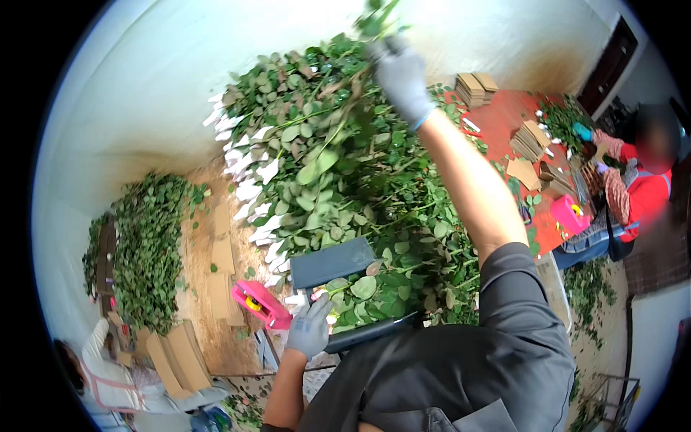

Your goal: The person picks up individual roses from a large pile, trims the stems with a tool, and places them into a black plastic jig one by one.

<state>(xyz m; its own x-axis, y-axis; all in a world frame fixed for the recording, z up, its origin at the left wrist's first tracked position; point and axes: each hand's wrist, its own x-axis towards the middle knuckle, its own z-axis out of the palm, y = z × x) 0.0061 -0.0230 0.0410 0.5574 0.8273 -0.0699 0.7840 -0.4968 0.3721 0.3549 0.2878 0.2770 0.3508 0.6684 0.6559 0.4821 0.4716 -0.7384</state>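
My right hand point(400, 78), in a grey glove, is raised at the far side of the pile and is shut on leafy green stems point(372, 24), blurred and cut off by the top edge. A large heap of leafy cut stems point(324, 178), apparently roses, lies below it, with white wrapped ends point(264, 229) along its left side. Near me, my gloved left hand point(310, 328) is at the left end of a dark trough point(332, 263), its fingertips by small pale pink blooms point(318, 294). Leafy stems point(378, 297) lie inside the trough. Whether those fingers grip anything is unclear.
A pink tape dispenser point(264, 305) stands left of the trough, near flat cardboard pieces point(224, 256). Another leafy pile point(148, 248) lies further left, near a person in white point(116, 372). Rightward, a person in red point(642, 194) works at a red table point(494, 127) with cardboard stacks point(529, 140).
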